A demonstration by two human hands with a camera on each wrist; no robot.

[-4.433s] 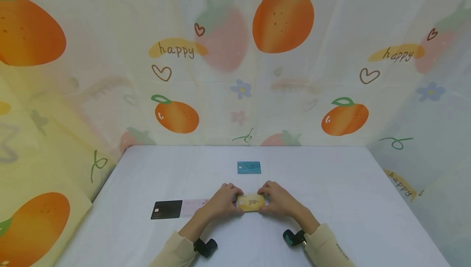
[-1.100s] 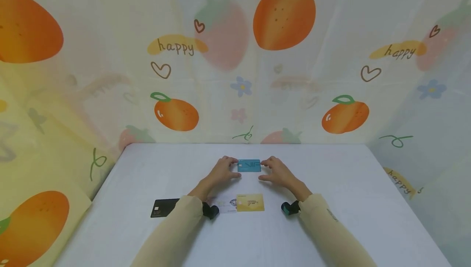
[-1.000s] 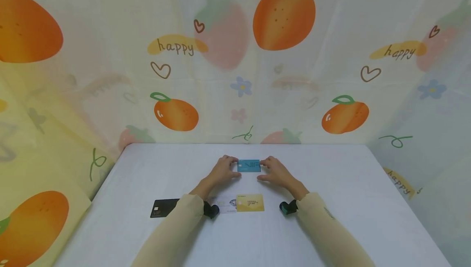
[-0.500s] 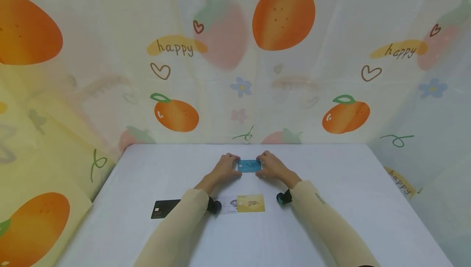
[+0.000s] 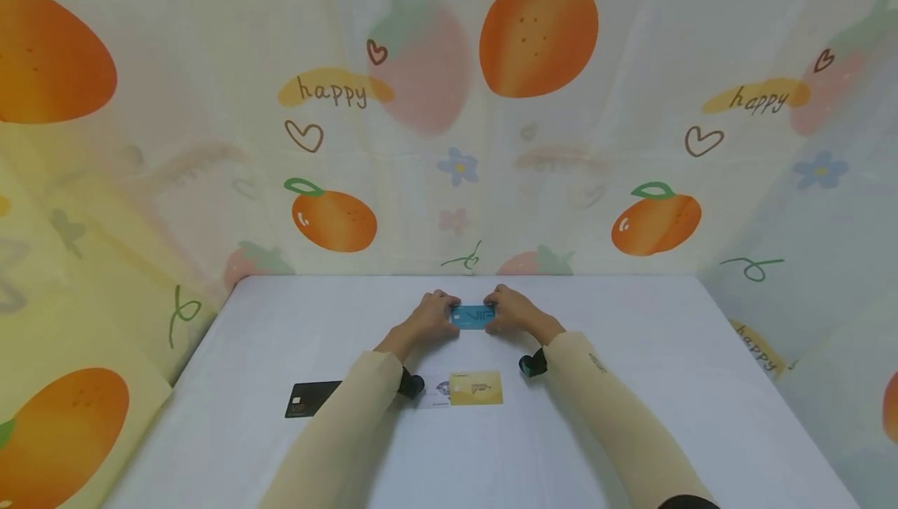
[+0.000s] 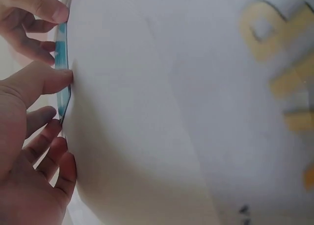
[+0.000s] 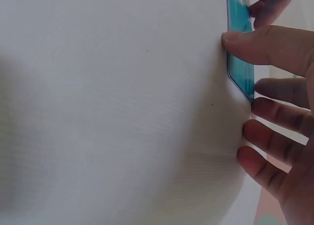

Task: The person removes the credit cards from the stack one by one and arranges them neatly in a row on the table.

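A teal card (image 5: 472,318) with "VIP" lettering lies near the far side of the white table. My left hand (image 5: 430,319) pinches its left end, thumb at the near edge and fingers at the far edge. At the opposite end my right hand (image 5: 517,316) pinches it the same way. Seen from the left wrist, the left thumb (image 6: 56,79) sits on the edge of the card (image 6: 63,100). From the right wrist, the right thumb (image 7: 245,43) presses the card's near edge (image 7: 239,70), with several fingers beyond it.
Nearer to me, a black card (image 5: 309,400), a pale printed card (image 5: 433,398) and a yellow card (image 5: 477,388) lie in a row, partly covered by the left sleeve (image 5: 344,423). A fruit-patterned cloth (image 5: 421,182) hangs behind the table (image 5: 631,384).
Both hands have left the yellow card and reached forward to the teal card. Over the last second the fingers have closed in on its two ends, and the right forearm has shifted left.
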